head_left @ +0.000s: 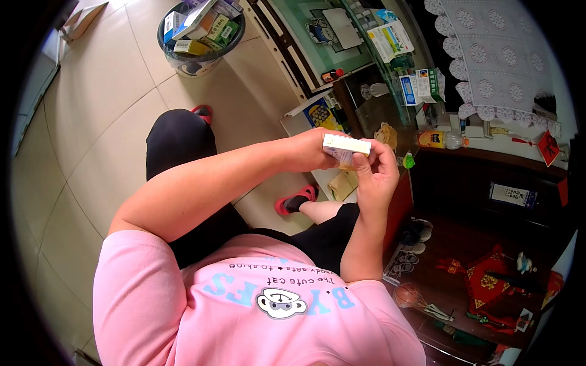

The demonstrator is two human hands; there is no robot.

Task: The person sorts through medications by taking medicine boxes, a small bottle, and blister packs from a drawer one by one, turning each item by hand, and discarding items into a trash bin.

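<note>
I have the small white box [347, 144] raised in front of the torso, between both hands. The left hand [310, 150] grips its left end, with some of the fingers hidden behind it. The right hand [378, 174] grasps the other end: the thumb lies against the near face, and bent fingers sit around the right corner. The long narrow side, with a little print at its left, faces up toward my view.

From the left forearm outward I see wide tiled floor [97, 91]. The right side is tighter: beyond the right hand come a brown paper bag [386, 135], a green-capped item [408, 160] and the dark wooden shelving [464, 177]. Just past the left hand is a box with a dark blue and yellow panel [322, 114], and below the hands a tan packet [343, 185].

Farther up, the glass-topped bench [360, 58] carries a green and white carton [390, 41] near its edge. A bin [196, 66] on the floor is heaped with medicine-style boxes [201, 30]. At upper right hangs a white lace cloth [488, 49], with an orange-labelled bottle [431, 139] lying near its hem. Red ornaments [488, 280] lie at lower right.
</note>
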